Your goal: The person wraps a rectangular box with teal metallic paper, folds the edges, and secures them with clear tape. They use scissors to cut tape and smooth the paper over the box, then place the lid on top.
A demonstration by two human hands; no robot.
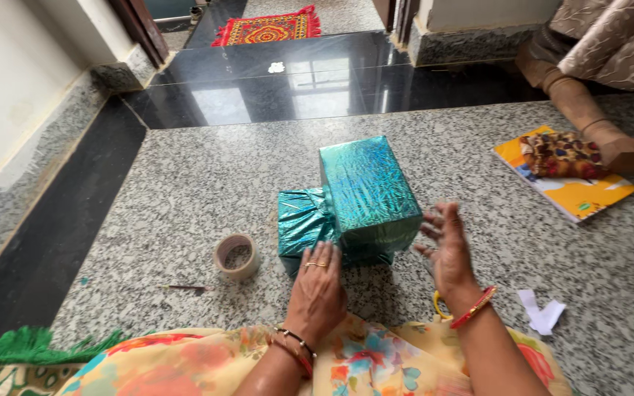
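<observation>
At the centre of the frame two teal foil-wrapped boxes [346, 205] sit stacked on the granite floor [185, 191], the left hand [317, 290] pressing flat-fingered on the lower one, the right hand [445, 249] open beside the upper; the slick, crinkly, stiff-cornered wrap looks best gripped by opposite sides.

Gift boxes [361, 202]: glossy crinkled foil wrap. Floor [185, 198]: polished speckled granite. Tape roll [236, 256]: matt.

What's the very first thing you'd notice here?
The shiny teal box in the middle of the speckled floor, stacked on a second teal parcel. The left hand rests on the parcel, and the right hand is open beside the box. A tape roll lies to the left, and a yellow book to the far right.
</observation>
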